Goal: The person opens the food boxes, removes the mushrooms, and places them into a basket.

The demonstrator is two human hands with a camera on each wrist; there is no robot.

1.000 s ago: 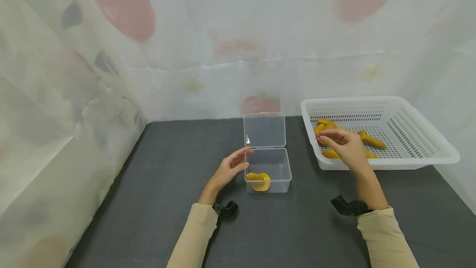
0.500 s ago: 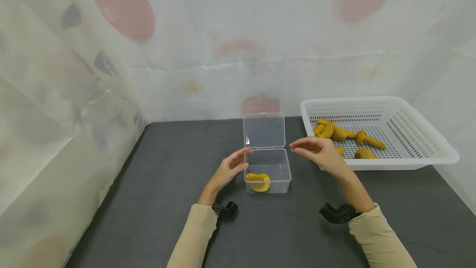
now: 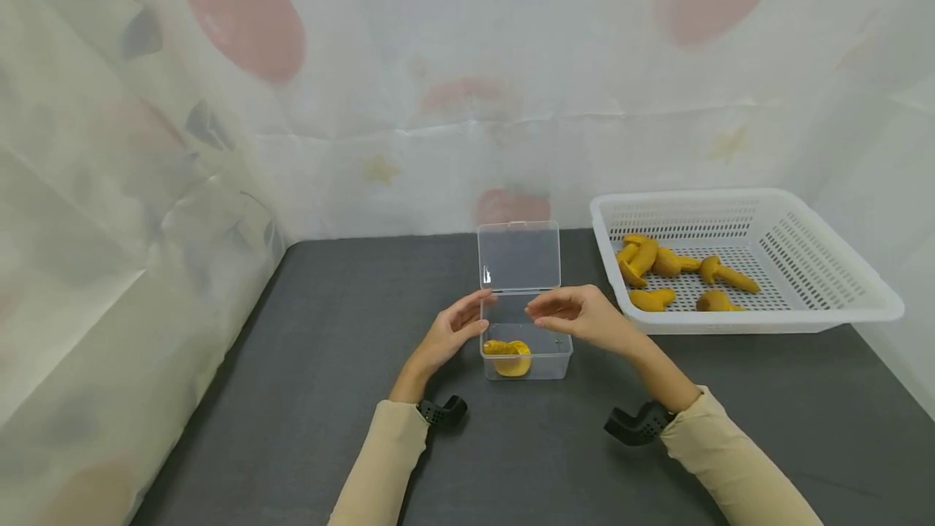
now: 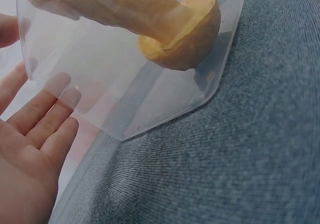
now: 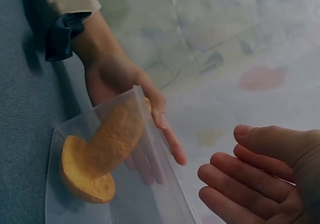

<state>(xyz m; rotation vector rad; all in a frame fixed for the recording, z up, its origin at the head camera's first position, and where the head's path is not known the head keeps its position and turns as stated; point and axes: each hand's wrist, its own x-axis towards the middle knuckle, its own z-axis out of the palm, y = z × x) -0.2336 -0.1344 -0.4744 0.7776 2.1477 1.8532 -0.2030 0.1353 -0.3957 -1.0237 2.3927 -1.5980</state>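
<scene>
A clear plastic box (image 3: 544, 365) with its hinged lid (image 3: 519, 256) raised stands mid-table in the head view. Inside lies one yellow-brown mushroom (image 3: 514, 358), with its cap (image 4: 192, 39) large in the left wrist view. My left hand (image 3: 456, 329) rests at the box's left wall, fingers extended along it and thumb near the rim. Over the box's right part hovers my right hand (image 3: 573, 316). Its fingers are loosely bent and apart from the thumb; the right wrist view shows nothing in that hand (image 5: 260, 179).
To the right, a white perforated basket (image 3: 825, 316) holds several mushrooms (image 3: 730, 276), mostly at its left side. A dark grey cloth (image 3: 351, 307) covers the table. Patterned white sheeting (image 3: 438, 63) hangs behind and at the left.
My right hand has moved left from above the basket to above the clear box, and it carries nothing visible. My left hand and the box have stayed in place.
</scene>
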